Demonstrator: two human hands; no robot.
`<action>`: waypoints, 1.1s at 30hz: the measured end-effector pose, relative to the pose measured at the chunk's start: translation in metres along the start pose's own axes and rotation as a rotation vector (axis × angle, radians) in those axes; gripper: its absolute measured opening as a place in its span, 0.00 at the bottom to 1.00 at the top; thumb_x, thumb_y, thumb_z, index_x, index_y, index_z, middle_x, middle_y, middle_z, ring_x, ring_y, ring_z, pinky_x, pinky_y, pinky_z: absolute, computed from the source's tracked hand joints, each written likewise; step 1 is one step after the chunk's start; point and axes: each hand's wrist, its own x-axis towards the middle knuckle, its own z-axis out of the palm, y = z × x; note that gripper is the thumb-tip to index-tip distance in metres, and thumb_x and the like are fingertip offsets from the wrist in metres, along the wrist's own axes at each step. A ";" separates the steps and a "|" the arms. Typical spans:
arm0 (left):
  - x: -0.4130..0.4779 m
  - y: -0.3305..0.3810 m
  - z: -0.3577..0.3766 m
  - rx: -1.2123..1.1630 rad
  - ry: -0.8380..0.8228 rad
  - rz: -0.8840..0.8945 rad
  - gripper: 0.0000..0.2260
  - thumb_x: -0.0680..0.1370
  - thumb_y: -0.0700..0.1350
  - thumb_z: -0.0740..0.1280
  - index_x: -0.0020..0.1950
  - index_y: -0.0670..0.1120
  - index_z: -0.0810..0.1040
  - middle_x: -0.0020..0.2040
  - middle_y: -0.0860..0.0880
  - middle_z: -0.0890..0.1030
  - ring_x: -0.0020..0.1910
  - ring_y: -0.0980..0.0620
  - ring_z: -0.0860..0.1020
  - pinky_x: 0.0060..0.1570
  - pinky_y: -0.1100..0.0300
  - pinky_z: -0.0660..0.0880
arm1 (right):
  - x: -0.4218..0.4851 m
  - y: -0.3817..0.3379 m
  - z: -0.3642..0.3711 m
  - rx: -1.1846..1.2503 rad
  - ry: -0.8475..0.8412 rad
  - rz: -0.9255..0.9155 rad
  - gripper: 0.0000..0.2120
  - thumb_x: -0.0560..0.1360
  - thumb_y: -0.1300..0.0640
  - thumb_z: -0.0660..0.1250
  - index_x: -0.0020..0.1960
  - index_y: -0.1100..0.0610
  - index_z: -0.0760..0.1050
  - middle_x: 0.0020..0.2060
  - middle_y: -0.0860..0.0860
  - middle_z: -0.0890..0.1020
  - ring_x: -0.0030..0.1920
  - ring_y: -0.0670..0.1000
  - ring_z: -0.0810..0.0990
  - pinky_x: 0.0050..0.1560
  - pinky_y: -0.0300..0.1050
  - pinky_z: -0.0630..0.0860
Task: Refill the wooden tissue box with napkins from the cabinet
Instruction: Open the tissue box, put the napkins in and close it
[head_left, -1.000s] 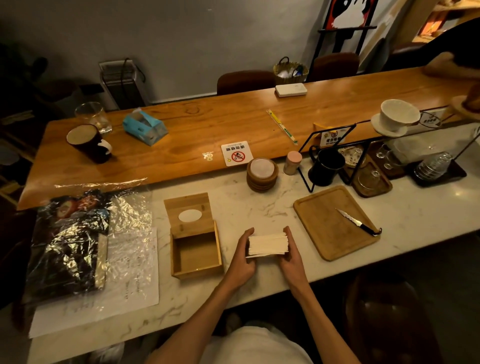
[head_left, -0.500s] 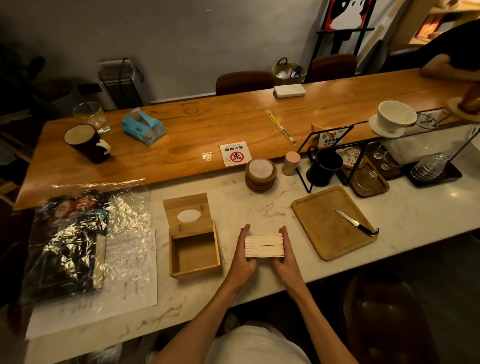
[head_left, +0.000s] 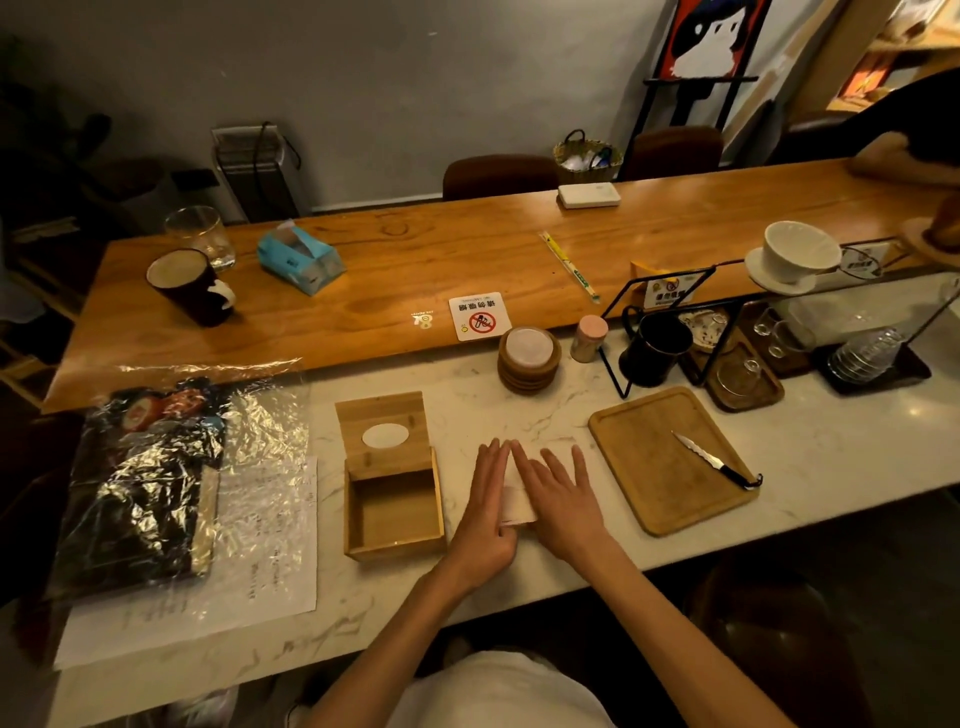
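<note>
Left hand (head_left: 485, 501) and right hand (head_left: 563, 501) seem to press straight fingers on napkins (head_left: 518, 508); loose lifting could scatter them outside box (head_left: 397, 549).

Head-worn view, forward and down, close

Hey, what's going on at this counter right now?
A person is refilling a wooden tissue box. The left hand and right hand lie with straight fingers on a stack of white napkins, pressing it against the marble counter. The box sits just left of the hands, its lid flipped back and its inside empty. No napkins are in it yet.
</note>
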 end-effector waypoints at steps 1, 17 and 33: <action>-0.006 0.009 -0.014 0.025 0.062 0.032 0.42 0.71 0.28 0.59 0.78 0.58 0.51 0.80 0.58 0.49 0.78 0.61 0.44 0.75 0.64 0.47 | 0.004 0.001 -0.002 -0.012 -0.045 -0.014 0.48 0.73 0.53 0.67 0.79 0.52 0.37 0.70 0.53 0.72 0.74 0.57 0.63 0.76 0.59 0.46; -0.056 -0.065 -0.119 -0.448 0.416 -0.387 0.20 0.84 0.51 0.54 0.77 0.56 0.60 0.75 0.57 0.63 0.74 0.55 0.61 0.74 0.53 0.61 | 0.018 0.035 -0.019 1.979 -0.526 0.439 0.42 0.58 0.55 0.84 0.68 0.61 0.70 0.57 0.60 0.82 0.54 0.58 0.83 0.50 0.54 0.82; -0.055 -0.089 -0.108 -0.959 0.530 -0.395 0.24 0.82 0.35 0.56 0.76 0.51 0.62 0.72 0.51 0.69 0.71 0.49 0.69 0.65 0.45 0.72 | 0.048 -0.048 -0.109 1.306 -0.365 0.045 0.23 0.76 0.57 0.68 0.69 0.51 0.67 0.59 0.52 0.79 0.55 0.50 0.81 0.50 0.42 0.80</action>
